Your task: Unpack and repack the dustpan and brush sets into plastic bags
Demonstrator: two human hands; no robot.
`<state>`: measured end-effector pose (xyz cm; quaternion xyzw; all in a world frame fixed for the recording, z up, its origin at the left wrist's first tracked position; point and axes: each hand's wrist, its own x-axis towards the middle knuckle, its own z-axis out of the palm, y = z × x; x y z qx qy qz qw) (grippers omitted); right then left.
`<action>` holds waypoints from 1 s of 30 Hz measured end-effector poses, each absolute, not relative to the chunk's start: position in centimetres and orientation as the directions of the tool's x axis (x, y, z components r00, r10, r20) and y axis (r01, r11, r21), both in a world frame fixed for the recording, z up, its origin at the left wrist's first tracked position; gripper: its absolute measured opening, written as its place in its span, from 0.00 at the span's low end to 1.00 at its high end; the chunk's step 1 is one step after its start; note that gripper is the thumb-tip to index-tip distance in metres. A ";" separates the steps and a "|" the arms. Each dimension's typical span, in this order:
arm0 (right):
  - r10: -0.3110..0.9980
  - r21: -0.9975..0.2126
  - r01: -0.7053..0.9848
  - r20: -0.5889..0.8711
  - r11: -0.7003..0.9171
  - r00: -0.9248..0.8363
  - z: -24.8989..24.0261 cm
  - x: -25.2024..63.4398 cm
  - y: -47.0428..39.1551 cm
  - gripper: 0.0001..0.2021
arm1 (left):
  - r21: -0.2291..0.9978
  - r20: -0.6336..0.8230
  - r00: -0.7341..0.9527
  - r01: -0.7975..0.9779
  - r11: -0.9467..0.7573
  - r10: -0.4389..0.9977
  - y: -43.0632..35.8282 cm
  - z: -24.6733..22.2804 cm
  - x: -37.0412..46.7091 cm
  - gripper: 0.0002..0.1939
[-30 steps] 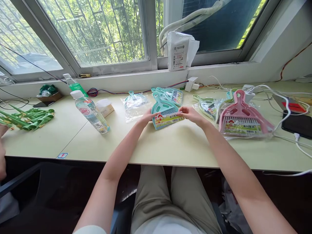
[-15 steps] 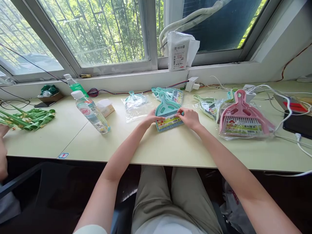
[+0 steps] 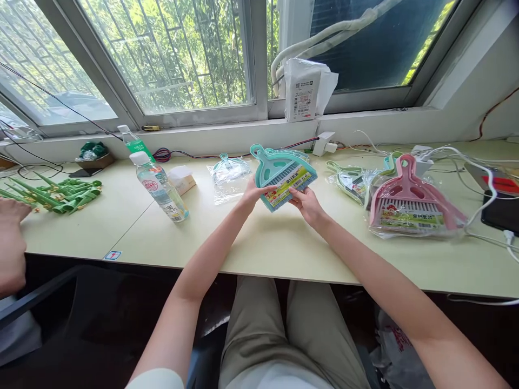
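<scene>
A teal dustpan and brush set with a yellow-green label is held tilted above the table, its handle toward the upper left. My left hand grips its left side, thumb across the front by the label. My right hand holds the lower right edge, with the thumb on the label and the fingers behind. Another teal set lies mostly hidden behind it. To the left is a teal set in clear plastic wrap. On the right lie a green wrapped set and a pink wrapped set.
Two bottles, one clear and one green-labelled, stand left near a tissue pack. Green plant-like pieces lie farther left beside another person's hand. White cables and a black phone are at right.
The teal set has been lifted off the table and turned, its handle swinging left. My right hand has shifted from its upper right side to its lower edge.
</scene>
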<state>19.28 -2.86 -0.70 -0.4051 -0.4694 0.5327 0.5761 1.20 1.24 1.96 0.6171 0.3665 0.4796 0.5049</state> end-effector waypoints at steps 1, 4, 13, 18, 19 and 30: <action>0.997 -0.950 -0.303 0.077 0.080 0.022 -0.8 19.2 -2.9 0.15 | 0.977 0.194 0.285 0.031 -0.211 0.939 1.3 2.0 1.1 0.40; 0.996 -0.917 -0.398 0.001 0.039 0.095 -0.7 19.8 -2.8 0.09 | 0.901 0.166 0.183 0.370 -0.224 0.969 1.7 1.9 0.3 0.30; 0.981 -0.911 -0.411 -0.118 -0.044 0.157 -0.6 20.9 -2.7 0.06 | 0.298 0.112 0.172 0.934 -0.198 0.979 3.9 -0.5 -3.9 0.19; 0.984 -0.933 -0.341 -0.155 -0.116 0.087 -0.4 21.1 -2.7 0.06 | 0.407 0.148 0.250 0.866 -0.290 0.957 4.1 0.2 -3.2 0.14; 0.982 -0.935 -0.327 -0.173 -0.139 0.079 -0.3 21.1 -2.7 0.06 | 0.438 0.161 0.233 0.854 -0.281 0.959 4.1 0.3 -3.1 0.12; 0.964 -0.941 -0.247 -0.256 -0.231 0.074 0.3 21.6 -2.6 0.07 | 0.511 0.257 0.085 0.833 -0.210 0.963 4.7 0.2 -4.6 0.15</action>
